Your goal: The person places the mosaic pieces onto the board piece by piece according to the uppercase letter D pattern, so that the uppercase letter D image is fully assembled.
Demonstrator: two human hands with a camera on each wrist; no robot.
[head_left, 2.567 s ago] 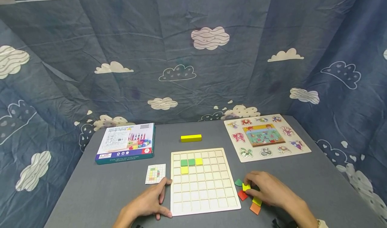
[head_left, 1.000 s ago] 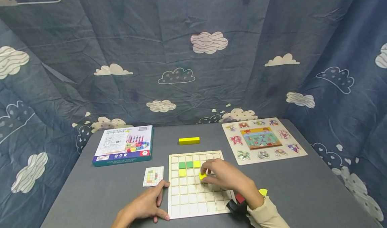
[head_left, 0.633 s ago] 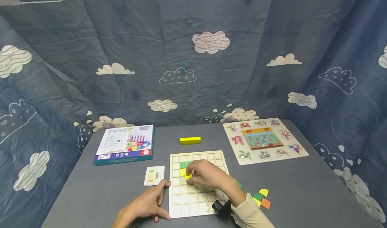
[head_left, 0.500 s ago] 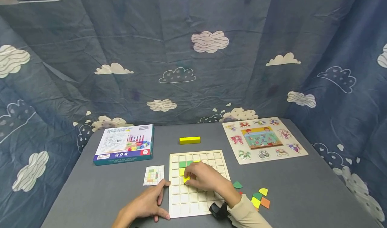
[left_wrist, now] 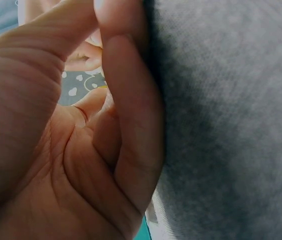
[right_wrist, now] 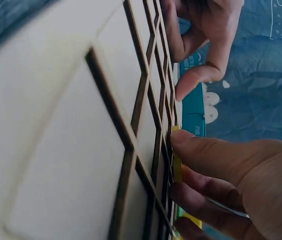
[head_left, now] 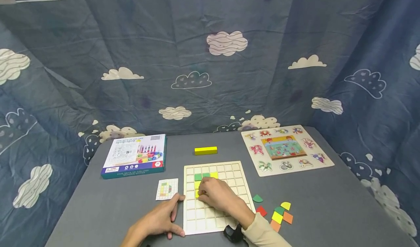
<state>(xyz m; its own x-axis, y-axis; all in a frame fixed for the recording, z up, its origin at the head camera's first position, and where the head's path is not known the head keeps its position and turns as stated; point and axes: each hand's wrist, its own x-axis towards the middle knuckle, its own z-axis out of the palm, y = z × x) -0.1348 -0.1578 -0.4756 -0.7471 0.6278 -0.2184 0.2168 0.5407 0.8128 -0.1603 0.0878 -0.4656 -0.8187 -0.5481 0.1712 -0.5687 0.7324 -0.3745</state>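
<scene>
A wooden grid board [head_left: 210,223] lies flat on the grey table. My right hand [head_left: 217,195] is over its left part, thumb and fingers pinching a yellow square tile [right_wrist: 177,167] against the grid; the hand partly covers that tile from above. Green tiles [head_left: 198,177] and a yellow tile [head_left: 214,175] sit in an upper row, with another yellow tile [head_left: 197,185] below the left green one. My left hand [head_left: 160,218] touches the board's left edge, thumb at the near corner and a finger farther up. In the left wrist view its fingers [left_wrist: 133,110] hold nothing.
Right of the board lie loose red [head_left: 261,211], green [head_left: 257,198], yellow [head_left: 277,217] and orange tiles [head_left: 287,218]. A small pattern card [head_left: 167,189] is at left. Farther back are a boxed set [head_left: 135,156], a yellow bar [head_left: 205,151] and an animal puzzle board [head_left: 262,168].
My right hand took a yellow tile from the loose pile, carried it left over the board and lowered it below the other yellow tile. My left hand stayed at the board's edge.
</scene>
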